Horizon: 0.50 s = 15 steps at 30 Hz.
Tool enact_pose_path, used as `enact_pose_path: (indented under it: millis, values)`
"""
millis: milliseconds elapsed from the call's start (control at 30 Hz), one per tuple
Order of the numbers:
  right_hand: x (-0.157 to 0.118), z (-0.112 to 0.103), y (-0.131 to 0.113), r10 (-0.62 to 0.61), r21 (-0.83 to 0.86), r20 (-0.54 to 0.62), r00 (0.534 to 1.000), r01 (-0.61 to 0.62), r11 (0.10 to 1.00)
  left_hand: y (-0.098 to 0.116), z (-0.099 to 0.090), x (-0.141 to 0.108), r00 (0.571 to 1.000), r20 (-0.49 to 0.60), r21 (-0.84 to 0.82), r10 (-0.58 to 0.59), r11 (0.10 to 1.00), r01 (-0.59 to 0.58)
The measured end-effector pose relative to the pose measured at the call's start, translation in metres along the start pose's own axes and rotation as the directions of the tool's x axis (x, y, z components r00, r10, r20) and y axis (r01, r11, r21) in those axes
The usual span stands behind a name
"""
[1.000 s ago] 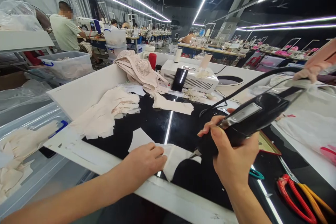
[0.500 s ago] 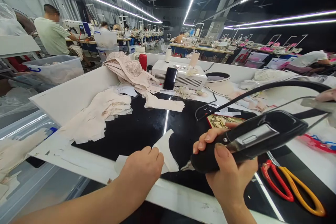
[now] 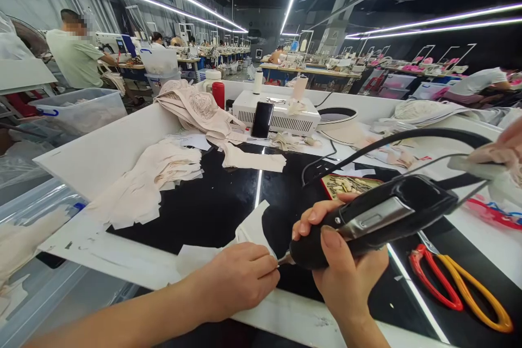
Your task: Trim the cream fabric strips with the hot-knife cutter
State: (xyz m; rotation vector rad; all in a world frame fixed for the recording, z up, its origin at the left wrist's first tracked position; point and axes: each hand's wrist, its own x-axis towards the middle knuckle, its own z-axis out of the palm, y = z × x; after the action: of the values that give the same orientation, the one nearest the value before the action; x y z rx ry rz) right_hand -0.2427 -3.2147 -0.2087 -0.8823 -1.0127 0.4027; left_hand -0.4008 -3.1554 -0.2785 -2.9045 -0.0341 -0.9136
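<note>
The right hand (image 3: 346, 263) has its grip clamped around the black handheld power tool (image 3: 381, 223), metal tip pointing left. The left hand (image 3: 240, 281) has its grip closed on the near edge of the white fabric piece (image 3: 255, 228), fingertips just beside the tip. The fabric piece lies on the black-topped bench (image 3: 196, 209); scissors (image 3: 442, 277) rest at right.

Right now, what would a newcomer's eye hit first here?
The bulky black handheld power tool in the right hand, right of centre, its metal tip right by the left hand. Next, the red-and-orange-handled scissors at lower right. Further back, a dark-screened phone stands before a white vented box.
</note>
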Motion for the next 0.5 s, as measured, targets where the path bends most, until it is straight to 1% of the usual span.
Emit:
enact_pose_path:
  millis: [100,167,233,367,500]
  values:
    - [0.0,0.0,-0.001,-0.005,0.001,0.002,1.0,0.005,1.0,-0.005,0.003,-0.004,0.999,0.053,-0.013,-0.002,1.0,0.003]
    - [0.001,0.0,-0.001,-0.009,0.006,0.006,1.0,0.009,1.0,-0.008,0.004,-0.006,0.998,0.066,-0.041,-0.009,0.999,0.012]
    - [0.002,0.001,-0.001,-0.018,0.008,0.007,1.0,0.018,1.0,-0.011,0.005,-0.007,0.998,0.063,-0.078,-0.012,0.997,0.017]
    - [0.002,0.002,-0.002,-0.015,0.003,0.002,1.0,0.015,1.0,-0.015,0.009,-0.009,0.999,0.013,-0.141,-0.03,0.99,0.031]
    - [0.001,0.002,-0.003,-0.012,0.008,0.001,1.0,0.012,1.0,-0.018,0.008,-0.012,0.997,0.04,-0.189,-0.064,0.98,0.07]
